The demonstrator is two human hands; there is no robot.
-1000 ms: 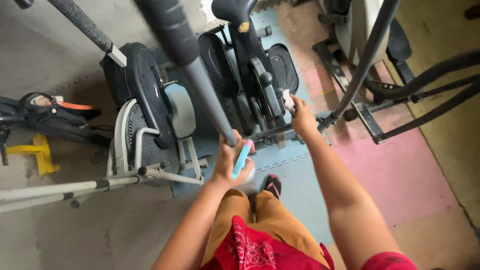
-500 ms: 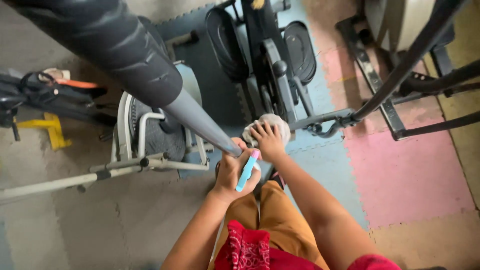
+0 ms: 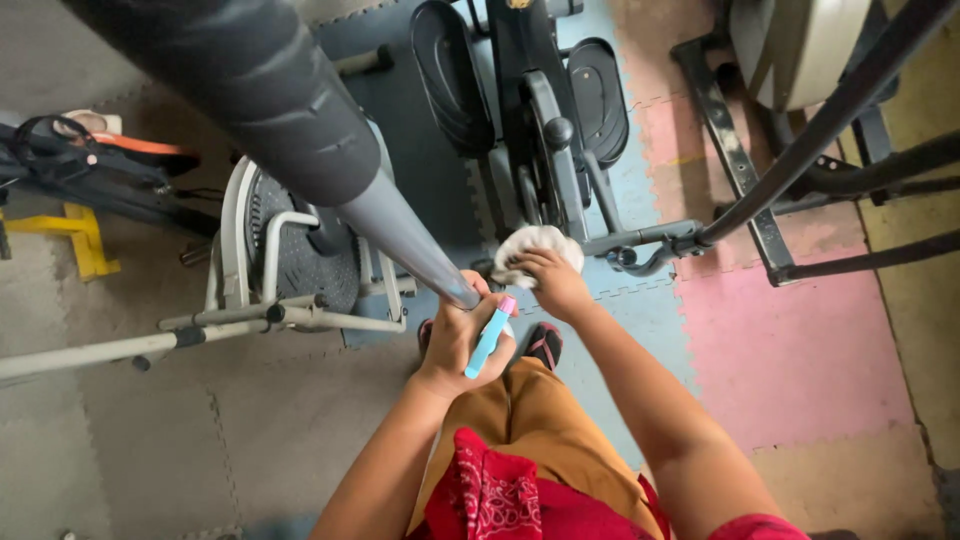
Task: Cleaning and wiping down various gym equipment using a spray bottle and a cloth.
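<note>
Head view looks straight down on a person standing among exercise machines, both hands up at the grey handlebar pole point(image 3: 405, 240) of an elliptical trainer. The left hand point(image 3: 462, 340) is wrapped around the lower end of that pole, and its fingers also pinch a slim blue spray bottle with a pink cap point(image 3: 491, 336), which lies slantwise across the palm. The right hand point(image 3: 553, 280) has its fingers closed on a bunched white cloth point(image 3: 530, 245), pressed just beside the pole near a dark frame tube point(image 3: 640, 238) of the machine. To my eye this is wiping work, and it would go best with the left hand holding the pole steady while the cloth is folded around the tube, not dabbed at it, so the whole circumference gets covered. I would keep the bottle's nozzle turned away from the face and from the wrist. The joint where the tubes meet looks like a place for grime, so slow passes there make sense. Sandalled feet point(image 3: 543, 345) stand on blue and pink foam floor mats point(image 3: 800, 340).
</note>
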